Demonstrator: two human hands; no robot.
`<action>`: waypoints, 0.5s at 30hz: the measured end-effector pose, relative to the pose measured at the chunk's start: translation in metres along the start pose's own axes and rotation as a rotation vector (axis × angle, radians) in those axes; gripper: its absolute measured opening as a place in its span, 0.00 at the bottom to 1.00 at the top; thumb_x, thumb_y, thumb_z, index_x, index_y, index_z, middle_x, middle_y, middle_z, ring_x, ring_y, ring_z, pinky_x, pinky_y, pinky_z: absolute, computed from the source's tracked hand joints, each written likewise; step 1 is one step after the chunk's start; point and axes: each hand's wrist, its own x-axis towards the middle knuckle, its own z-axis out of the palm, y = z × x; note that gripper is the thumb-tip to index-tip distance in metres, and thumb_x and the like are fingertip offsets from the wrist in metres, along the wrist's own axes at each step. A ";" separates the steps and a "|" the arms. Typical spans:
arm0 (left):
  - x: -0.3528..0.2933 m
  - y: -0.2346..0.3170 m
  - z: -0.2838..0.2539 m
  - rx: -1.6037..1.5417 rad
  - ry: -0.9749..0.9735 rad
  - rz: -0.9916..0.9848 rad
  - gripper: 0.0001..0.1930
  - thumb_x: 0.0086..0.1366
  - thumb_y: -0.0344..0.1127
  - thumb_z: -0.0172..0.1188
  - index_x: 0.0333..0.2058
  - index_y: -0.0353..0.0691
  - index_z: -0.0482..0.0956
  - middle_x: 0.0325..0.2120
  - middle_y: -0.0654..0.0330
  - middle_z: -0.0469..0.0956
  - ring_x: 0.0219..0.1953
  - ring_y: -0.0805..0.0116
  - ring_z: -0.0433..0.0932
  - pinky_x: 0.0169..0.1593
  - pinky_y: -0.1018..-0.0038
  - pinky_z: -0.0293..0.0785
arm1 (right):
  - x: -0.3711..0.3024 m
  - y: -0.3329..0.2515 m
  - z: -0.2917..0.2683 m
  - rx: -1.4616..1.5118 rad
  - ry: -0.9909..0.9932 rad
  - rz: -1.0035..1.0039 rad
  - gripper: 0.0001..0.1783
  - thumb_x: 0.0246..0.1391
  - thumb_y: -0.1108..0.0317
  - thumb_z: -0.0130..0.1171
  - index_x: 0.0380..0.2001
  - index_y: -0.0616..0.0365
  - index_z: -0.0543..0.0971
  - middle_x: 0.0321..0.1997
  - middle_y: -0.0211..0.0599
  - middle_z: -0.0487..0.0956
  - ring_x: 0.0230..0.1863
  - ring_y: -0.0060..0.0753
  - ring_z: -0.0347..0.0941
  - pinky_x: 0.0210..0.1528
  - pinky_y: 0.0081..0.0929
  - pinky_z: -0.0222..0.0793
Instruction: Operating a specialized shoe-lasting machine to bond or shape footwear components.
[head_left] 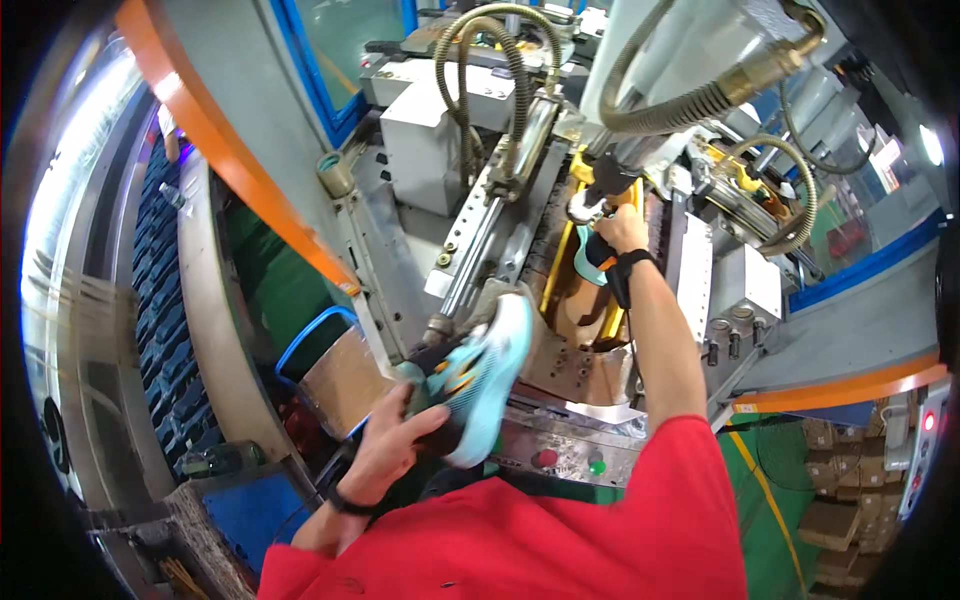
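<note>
My left hand (395, 440) grips a light blue sneaker (490, 375) by its dark collar end, with the thumb along its side. The sneaker is tilted, its white sole edge to the upper right, and it has orange and black marks. My right hand (625, 230) reaches into the machine, its fingers curled at a second light blue shoe (588, 262) with a black and orange part. That shoe stands between yellow bars (613, 318), under the dark press head (612, 178). Part of it and some right fingertips are hidden.
Metal cylinders (475, 250) and ribbed hoses (515, 70) flank the press. A front panel holds a red button (546, 457) and a green button (597, 467). An orange-edged guard (230, 150) stands left, near a conveyor (155, 330). Cardboard boxes (835, 525) are stacked at lower right.
</note>
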 end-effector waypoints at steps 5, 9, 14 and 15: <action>-0.084 -0.022 -0.053 -0.217 0.336 0.251 0.22 0.58 0.28 0.62 0.52 0.29 0.70 0.42 0.56 0.78 0.41 0.68 0.80 0.47 0.71 0.78 | -0.007 0.012 0.070 -0.061 0.375 0.068 0.27 0.45 0.59 0.62 0.44 0.67 0.69 0.36 0.50 0.81 0.37 0.56 0.79 0.42 0.43 0.77; -0.141 -0.079 -0.082 -0.371 0.657 0.290 0.20 0.59 0.27 0.60 0.51 0.31 0.72 0.42 0.56 0.78 0.38 0.67 0.81 0.42 0.72 0.80 | -0.085 -0.016 0.034 0.031 0.417 -0.429 0.27 0.50 0.63 0.60 0.51 0.66 0.68 0.51 0.57 0.72 0.48 0.59 0.74 0.49 0.48 0.72; -0.172 -0.134 -0.066 -0.567 0.857 0.295 0.17 0.60 0.28 0.62 0.48 0.30 0.75 0.39 0.57 0.79 0.39 0.68 0.80 0.45 0.72 0.78 | -0.307 -0.041 0.053 0.514 0.084 -0.893 0.08 0.52 0.73 0.57 0.37 0.59 0.77 0.35 0.46 0.77 0.40 0.52 0.74 0.44 0.39 0.70; -0.171 -0.149 -0.063 -0.609 0.848 0.275 0.16 0.60 0.28 0.62 0.46 0.29 0.75 0.39 0.56 0.79 0.38 0.68 0.80 0.45 0.72 0.78 | -0.329 -0.030 0.079 0.545 -0.067 -0.895 0.09 0.51 0.74 0.57 0.37 0.58 0.77 0.37 0.45 0.77 0.42 0.51 0.74 0.45 0.39 0.70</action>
